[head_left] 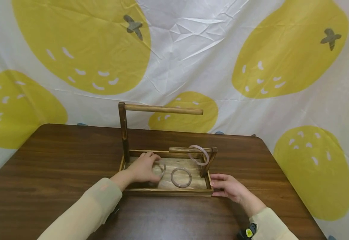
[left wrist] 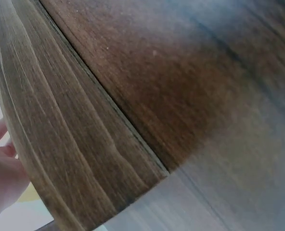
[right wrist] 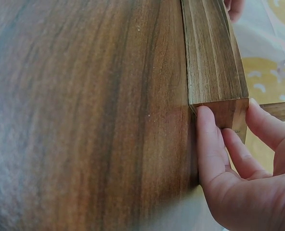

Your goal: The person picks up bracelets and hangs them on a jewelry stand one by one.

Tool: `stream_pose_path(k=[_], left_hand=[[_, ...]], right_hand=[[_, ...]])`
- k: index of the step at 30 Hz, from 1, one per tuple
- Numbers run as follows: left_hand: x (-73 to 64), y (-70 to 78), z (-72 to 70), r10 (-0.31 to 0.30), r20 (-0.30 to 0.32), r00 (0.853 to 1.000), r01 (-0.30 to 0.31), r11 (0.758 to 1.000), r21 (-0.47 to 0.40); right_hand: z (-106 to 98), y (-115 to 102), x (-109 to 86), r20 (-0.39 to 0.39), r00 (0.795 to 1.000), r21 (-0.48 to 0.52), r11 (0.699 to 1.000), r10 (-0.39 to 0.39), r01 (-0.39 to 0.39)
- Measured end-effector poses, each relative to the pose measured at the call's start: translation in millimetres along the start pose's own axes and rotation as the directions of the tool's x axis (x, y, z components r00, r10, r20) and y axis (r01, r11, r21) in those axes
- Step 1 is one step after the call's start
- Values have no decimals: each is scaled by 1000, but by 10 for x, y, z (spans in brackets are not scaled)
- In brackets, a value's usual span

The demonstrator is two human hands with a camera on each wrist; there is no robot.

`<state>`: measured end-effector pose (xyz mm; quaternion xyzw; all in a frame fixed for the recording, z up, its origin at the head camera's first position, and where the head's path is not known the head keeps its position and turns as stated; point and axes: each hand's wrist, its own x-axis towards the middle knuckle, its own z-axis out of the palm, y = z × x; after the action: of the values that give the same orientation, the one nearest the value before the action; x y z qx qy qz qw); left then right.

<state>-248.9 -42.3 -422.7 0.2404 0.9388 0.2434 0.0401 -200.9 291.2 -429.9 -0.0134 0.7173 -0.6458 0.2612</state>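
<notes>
A dark wooden tray stand [head_left: 168,190] with two horizontal bars stands on the table. My left hand [head_left: 141,168] reaches into its left side, thumb and fingers around a thin, tilted bangle [head_left: 163,170]. Beside it, a second bangle [head_left: 181,177] lies flat on the tray floor. A pale pinkish bangle [head_left: 205,156] hangs on the lower bar [head_left: 180,150] at the right. My right hand [head_left: 229,187] touches the tray's right end with extended fingers. In the right wrist view, its fingertips [right wrist: 206,115] press against the end wall near the corner. The left wrist view hides the left hand's grasp behind the tray wall [left wrist: 60,125].
A taller post [head_left: 123,133] rises at the tray's left end and bears the long upper bar [head_left: 163,109]. The brown wooden table [head_left: 57,160] reaches back to a white cloth [head_left: 189,73] printed with large yellow fruit.
</notes>
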Motion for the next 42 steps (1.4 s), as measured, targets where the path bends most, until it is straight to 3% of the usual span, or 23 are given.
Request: stream_pose_path(k=[21,42], left_hand=[[6,-29,-60,-22,-96,995,10,992,-125],[-16,-20,-127,-31,-125,992,9,985,-170]], right_hand=[[16,-9,4,12,1000,2,1000,-10,10],[16,3,-11,12,1000,-7,1000,-8,8]])
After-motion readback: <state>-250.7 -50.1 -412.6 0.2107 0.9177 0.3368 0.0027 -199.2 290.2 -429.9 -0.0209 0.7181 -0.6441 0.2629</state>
